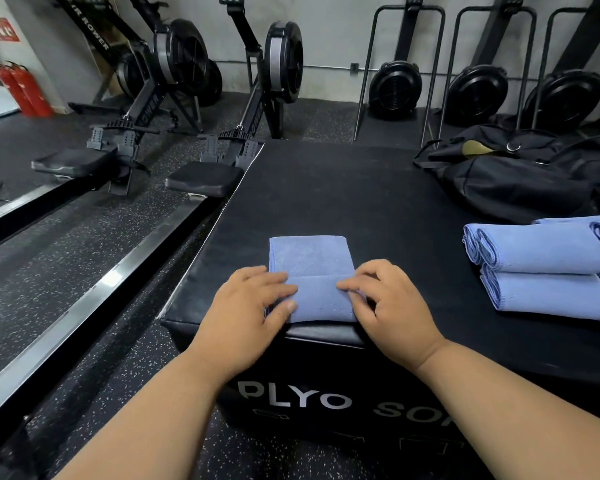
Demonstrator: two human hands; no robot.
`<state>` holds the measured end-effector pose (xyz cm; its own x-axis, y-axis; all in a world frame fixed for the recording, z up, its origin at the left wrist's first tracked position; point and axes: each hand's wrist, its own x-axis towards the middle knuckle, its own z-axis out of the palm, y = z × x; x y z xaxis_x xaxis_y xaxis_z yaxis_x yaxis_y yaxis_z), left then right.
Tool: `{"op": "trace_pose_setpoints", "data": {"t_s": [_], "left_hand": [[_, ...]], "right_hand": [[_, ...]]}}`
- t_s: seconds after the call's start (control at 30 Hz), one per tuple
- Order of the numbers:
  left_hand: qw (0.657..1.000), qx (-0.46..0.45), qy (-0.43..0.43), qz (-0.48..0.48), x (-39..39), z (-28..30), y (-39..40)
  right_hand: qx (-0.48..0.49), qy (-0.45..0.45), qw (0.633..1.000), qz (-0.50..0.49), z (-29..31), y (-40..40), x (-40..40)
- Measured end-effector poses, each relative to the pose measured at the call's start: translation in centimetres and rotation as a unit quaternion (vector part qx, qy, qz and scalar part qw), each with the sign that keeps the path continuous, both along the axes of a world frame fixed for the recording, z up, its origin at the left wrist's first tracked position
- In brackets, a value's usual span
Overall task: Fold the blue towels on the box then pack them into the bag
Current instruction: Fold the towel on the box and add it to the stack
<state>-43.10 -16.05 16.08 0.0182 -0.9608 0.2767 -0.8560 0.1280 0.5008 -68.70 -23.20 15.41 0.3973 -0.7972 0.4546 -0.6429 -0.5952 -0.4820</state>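
We are pinching the near fold of the blue towel (pixel 312 278) with our left hand (pixel 253 306) and right hand (pixel 388 303), at the box's (pixel 343 195) near edge. Folded towels (pixel 541 268) are lying to the right, the black bag (pixel 520 171) sitting beyond them.

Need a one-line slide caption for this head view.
Both hands, left and right, fold a blue towel on the plyo box.
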Motion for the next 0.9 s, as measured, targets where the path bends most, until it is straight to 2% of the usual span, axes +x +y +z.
{"op": "trace_pose_setpoints", "data": {"t_s": [0.03,0.1,0.17,0.27,0.47,0.53,0.63,0.73,0.8,0.9], "left_hand": [[0.999,0.039,-0.015,-0.022,0.3,-0.1,0.1],[0.995,0.088,-0.016,-0.043,0.9,-0.5,0.3],[0.993,0.104,-0.007,-0.055,1.1,-0.6,0.4],[0.993,0.100,0.012,-0.054,1.0,-0.5,0.1],[0.993,0.059,0.089,-0.055,0.7,1.0,0.1],[0.988,0.069,0.125,-0.060,0.7,2.0,0.8],[0.966,0.132,0.213,-0.058,1.0,2.4,1.8],[0.949,0.135,0.284,-0.007,1.4,2.1,1.8],[0.950,0.133,0.282,0.026,1.3,1.5,1.5],[0.950,0.128,0.271,0.088,0.7,0.9,0.8]], "right_hand": [[-0.024,0.022,0.999,0.017,-0.2,0.0,-0.2],[0.009,0.066,0.997,0.046,-0.2,-0.1,-0.8],[0.062,0.101,0.991,0.066,-0.1,-0.1,-1.3],[0.081,0.105,0.989,0.066,0.2,-0.3,-1.2],[0.102,0.051,0.993,0.034,1.0,0.1,-1.0],[0.119,0.024,0.992,0.031,1.5,0.5,-1.3],[0.202,-0.059,0.976,0.056,2.0,1.4,-1.8],[0.262,-0.154,0.952,0.035,2.3,1.8,-1.4],[0.294,-0.167,0.941,0.001,2.1,1.4,-0.8],[0.295,-0.130,0.945,-0.049,1.6,0.5,-0.1]]}}
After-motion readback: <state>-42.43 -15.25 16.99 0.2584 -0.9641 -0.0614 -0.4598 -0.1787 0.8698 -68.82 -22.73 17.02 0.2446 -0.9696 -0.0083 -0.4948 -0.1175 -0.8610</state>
